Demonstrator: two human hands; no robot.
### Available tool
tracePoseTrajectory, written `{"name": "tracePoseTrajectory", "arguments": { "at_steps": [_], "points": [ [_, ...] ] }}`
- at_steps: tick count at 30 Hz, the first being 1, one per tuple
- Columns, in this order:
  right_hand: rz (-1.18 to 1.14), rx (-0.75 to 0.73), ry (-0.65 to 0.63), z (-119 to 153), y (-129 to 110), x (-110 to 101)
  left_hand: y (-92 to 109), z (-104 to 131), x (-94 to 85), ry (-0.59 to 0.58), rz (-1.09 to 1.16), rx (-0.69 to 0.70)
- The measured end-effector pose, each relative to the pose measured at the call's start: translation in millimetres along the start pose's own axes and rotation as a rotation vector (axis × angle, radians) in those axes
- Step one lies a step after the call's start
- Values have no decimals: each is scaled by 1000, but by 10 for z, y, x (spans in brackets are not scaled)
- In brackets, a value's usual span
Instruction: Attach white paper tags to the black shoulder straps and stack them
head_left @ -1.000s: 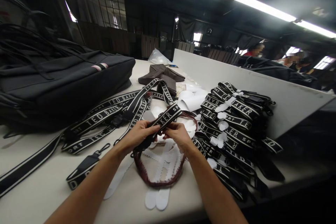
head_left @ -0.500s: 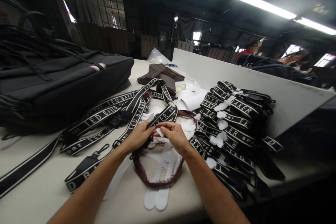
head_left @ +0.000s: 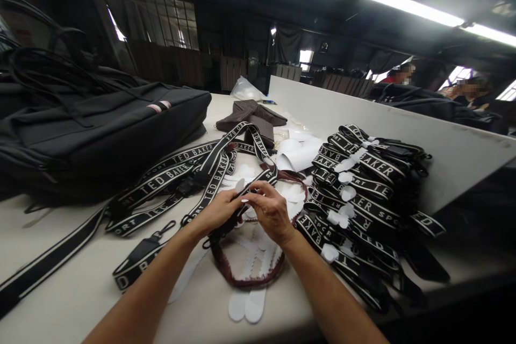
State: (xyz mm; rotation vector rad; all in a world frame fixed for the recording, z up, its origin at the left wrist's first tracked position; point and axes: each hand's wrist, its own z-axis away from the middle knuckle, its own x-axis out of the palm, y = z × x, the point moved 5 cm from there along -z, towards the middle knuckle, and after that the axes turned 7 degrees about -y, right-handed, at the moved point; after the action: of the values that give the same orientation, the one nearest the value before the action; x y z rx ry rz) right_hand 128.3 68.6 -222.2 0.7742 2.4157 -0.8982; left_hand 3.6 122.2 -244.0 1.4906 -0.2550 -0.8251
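Observation:
My left hand (head_left: 220,208) is closed around a folded black webbing strap (head_left: 264,176) with white "TED BAKER" lettering. A white strip end (head_left: 241,185) sticks up beside its thumb. My right hand (head_left: 269,212) meets it at the strap, fingers bent and pinched together at the white strip; the pinch itself is partly hidden. Beneath both hands lies a dark red-edged, see-through oval holder (head_left: 229,277) with several white round-ended strips (head_left: 255,305) in and under it. Loose lettered straps (head_left: 161,180) with black clips spread to the left.
Bundled straps with white bands (head_left: 368,188) are stacked on the right, before a white partition (head_left: 403,123). A large black bag (head_left: 121,129) fills the left side. Brown folded pieces (head_left: 250,115), white paper (head_left: 296,153) and a plastic bag (head_left: 245,88) lie behind. People sit beyond the partition.
The right hand has turned and its fingers have curled in; the white piece at its fingertips shows less now. The left hand keeps its hold. The whole view has shifted slightly.

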Motion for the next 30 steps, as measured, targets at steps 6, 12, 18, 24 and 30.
{"name": "tracePoseTrajectory", "arguments": {
  "at_steps": [6, 12, 18, 24, 30],
  "points": [
    [-148, 162, -23, 30, 132, 88, 11, -63, -7, 113, -258, 204],
    [-796, 472, -45, 6, 358, 218, -42, -81, -51, 213, -276, 241],
    [-811, 567, 64, -13, 413, 156, -59, -87, 0, 271, -162, 179],
    [-571, 388, -59, 0, 319, 182, -62, -84, -21, 295, -104, 178],
    [-793, 597, -72, 84, 510, 361, -222, -100, -39, 288, 62, 46]
  ]
}}
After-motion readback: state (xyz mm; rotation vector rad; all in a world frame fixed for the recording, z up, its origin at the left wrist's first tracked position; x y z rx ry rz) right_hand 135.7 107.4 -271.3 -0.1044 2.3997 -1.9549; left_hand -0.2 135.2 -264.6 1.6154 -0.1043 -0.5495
